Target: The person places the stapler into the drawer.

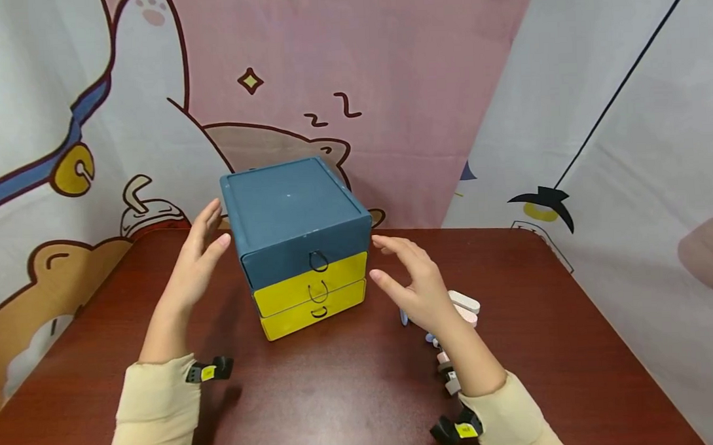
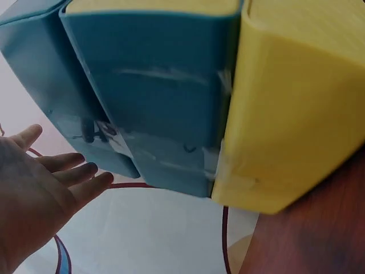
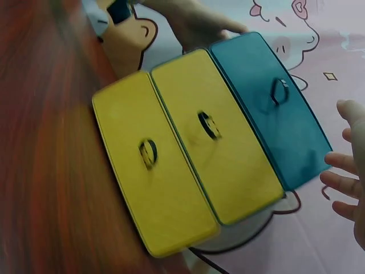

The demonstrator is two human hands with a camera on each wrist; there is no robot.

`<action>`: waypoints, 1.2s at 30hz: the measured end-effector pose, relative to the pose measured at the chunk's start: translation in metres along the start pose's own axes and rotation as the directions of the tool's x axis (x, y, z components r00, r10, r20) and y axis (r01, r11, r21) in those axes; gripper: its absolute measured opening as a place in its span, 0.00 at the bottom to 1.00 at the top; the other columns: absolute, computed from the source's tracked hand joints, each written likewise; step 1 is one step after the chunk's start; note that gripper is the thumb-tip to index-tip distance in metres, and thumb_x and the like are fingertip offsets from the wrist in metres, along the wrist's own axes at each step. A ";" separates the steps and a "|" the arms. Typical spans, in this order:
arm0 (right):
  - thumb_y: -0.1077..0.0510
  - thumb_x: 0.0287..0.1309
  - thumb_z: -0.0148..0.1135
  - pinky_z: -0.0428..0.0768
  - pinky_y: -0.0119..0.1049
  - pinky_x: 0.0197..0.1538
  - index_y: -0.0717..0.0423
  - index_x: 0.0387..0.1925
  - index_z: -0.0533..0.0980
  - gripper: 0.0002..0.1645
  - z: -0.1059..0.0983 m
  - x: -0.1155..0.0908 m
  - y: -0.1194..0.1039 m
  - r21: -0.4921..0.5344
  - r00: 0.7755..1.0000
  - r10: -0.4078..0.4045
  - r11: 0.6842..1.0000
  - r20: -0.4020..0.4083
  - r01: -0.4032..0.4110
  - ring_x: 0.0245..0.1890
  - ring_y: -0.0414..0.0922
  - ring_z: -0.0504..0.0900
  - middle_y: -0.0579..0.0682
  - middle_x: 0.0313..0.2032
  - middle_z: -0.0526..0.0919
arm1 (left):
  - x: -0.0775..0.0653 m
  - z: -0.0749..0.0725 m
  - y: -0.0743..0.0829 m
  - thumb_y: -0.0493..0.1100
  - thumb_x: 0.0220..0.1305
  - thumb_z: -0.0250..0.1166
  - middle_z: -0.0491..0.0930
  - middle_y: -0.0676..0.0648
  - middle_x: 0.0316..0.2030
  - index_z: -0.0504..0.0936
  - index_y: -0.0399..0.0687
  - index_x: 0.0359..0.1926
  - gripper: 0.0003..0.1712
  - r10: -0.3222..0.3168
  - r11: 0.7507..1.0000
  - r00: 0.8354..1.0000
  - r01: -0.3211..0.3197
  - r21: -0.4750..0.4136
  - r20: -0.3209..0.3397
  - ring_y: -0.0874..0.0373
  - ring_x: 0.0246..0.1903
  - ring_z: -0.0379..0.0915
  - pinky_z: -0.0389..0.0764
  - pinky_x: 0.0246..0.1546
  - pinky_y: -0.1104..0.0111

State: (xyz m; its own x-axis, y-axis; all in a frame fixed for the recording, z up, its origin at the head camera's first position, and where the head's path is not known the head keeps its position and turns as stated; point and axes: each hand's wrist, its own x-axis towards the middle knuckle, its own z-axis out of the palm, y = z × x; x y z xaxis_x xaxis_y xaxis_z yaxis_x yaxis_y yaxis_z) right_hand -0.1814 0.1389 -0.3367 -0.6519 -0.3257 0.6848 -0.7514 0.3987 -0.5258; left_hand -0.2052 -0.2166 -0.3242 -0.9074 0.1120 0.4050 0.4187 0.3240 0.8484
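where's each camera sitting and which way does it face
Head: on the person's head, facing forward and down at the drawers, table and backdrop; both hands and sleeves show.
Left wrist: on that wrist, facing the drawers' left side; the left hand shows at the left edge.
Right wrist: on that wrist, facing the drawers' fronts; the right hand shows at the right edge, the left hand at the top.
Shared: head and right wrist both show all three fronts and both hands.
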 end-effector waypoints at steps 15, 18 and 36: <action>0.64 0.58 0.64 0.73 0.41 0.33 0.56 0.55 0.76 0.22 0.054 0.013 -0.005 0.223 1.000 0.014 0.975 -0.015 -0.010 0.43 0.46 0.79 0.51 0.47 0.81 | 0.005 0.007 -0.011 0.44 0.69 0.53 0.55 0.41 0.70 0.52 0.49 0.74 0.36 0.045 0.997 0.998 -0.048 -0.066 -0.050 0.44 0.68 0.50 0.52 0.63 0.45; 0.64 0.58 0.65 0.74 0.38 0.38 0.56 0.54 0.77 0.20 0.060 0.015 -0.006 0.237 0.999 0.027 0.971 -0.026 -0.020 0.42 0.44 0.80 0.49 0.46 0.81 | 0.004 0.006 -0.013 0.43 0.68 0.54 0.57 0.42 0.69 0.54 0.50 0.74 0.35 0.041 0.997 0.998 -0.044 -0.066 -0.044 0.45 0.67 0.52 0.55 0.63 0.49; 0.67 0.60 0.61 0.77 0.38 0.47 0.56 0.35 0.77 0.04 0.068 0.015 -0.011 0.254 0.999 -0.043 0.967 0.027 0.035 0.44 0.43 0.78 0.49 0.40 0.80 | 0.004 0.004 -0.014 0.41 0.68 0.55 0.60 0.41 0.67 0.55 0.51 0.73 0.35 0.039 0.997 0.999 -0.040 -0.064 -0.025 0.48 0.66 0.54 0.59 0.60 0.54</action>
State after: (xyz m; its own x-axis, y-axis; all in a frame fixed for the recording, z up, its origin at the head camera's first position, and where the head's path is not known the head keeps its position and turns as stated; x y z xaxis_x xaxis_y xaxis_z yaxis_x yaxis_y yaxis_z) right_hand -0.1896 0.0713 -0.3544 -0.6212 -0.3655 0.6932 -0.7751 0.1559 -0.6123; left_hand -0.2143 -0.2172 -0.3358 -0.8894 0.1008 0.4459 0.4562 0.2589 0.8514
